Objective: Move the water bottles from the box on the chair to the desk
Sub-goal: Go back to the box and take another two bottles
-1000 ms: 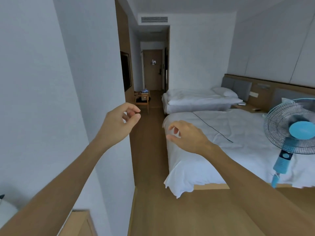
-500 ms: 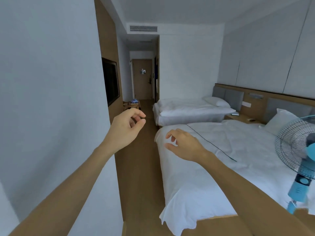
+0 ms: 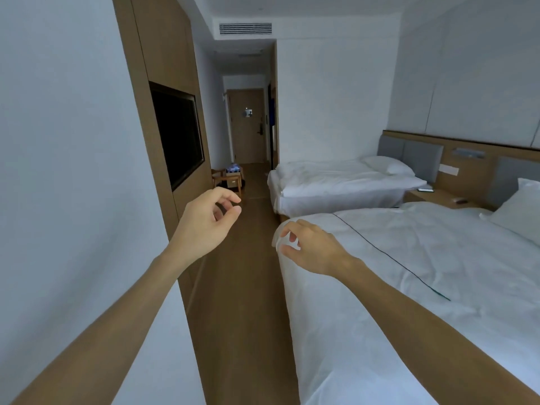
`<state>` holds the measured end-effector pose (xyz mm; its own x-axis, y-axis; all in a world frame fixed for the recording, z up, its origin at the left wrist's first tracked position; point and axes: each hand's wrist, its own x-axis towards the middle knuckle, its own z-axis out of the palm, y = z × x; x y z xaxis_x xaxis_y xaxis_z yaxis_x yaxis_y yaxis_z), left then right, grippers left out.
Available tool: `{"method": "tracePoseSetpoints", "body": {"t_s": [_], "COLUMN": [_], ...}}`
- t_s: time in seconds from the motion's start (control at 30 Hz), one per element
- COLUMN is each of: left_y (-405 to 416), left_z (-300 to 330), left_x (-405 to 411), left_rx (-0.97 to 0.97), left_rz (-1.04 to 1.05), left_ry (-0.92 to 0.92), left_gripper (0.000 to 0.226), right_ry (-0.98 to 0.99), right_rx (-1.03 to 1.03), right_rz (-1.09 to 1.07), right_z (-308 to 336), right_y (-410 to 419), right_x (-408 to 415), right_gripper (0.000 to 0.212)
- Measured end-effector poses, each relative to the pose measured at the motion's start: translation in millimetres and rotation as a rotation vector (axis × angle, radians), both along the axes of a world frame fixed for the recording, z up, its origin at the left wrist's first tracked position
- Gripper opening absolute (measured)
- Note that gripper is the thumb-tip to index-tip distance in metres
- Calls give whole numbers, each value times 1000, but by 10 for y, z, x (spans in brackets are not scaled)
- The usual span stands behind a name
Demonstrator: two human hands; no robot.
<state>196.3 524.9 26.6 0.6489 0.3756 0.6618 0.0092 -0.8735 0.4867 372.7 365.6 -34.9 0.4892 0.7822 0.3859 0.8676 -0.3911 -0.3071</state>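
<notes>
Water bottles, a bluish blur, sit in the box (image 3: 233, 170) on the chair (image 3: 226, 178), far beyond both hands down the corridor. Left hand (image 3: 204, 226) and right hand (image 3: 306, 249) hang loosely curled, holding nothing. I'd judge this the approach; next comes walking there and reaching in.

Hotel twin room. Two beds, near bed (image 3: 409, 273) and far bed (image 3: 336, 179), lying made in white linen right of the grips, sharing a wooden headboard (image 3: 467, 168). Wall-set television (image 3: 178, 135) sitting left of them. Entry door (image 3: 248, 127) showing far beyond, ceiling vent (image 3: 245, 28) running above the corridor.
</notes>
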Motion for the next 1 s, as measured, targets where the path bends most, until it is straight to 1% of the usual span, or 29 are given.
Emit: {"method": "tracePoseSetpoints", "body": {"t_s": [0.27, 0.5, 0.73, 1.0], "left_y": [958, 1869, 3029, 4484], "left_z": [163, 91, -55, -10], "left_x": [1362, 2238, 3138, 4361], "left_rx": [17, -26, -29, -22], "left_rz": [19, 67, 117, 73], "left_ry": [5, 3, 18, 19], "left_gripper": [12, 12, 14, 14], "right_ry": [21, 18, 5, 24], "right_rx": [28, 6, -14, -16], "right_rz": [72, 117, 144, 113], "right_z": [198, 182, 43, 124], "right_y": [1080, 2088, 3247, 4611], "right_x": [1493, 2508, 3414, 4512], "right_gripper": [31, 29, 33, 34]}}
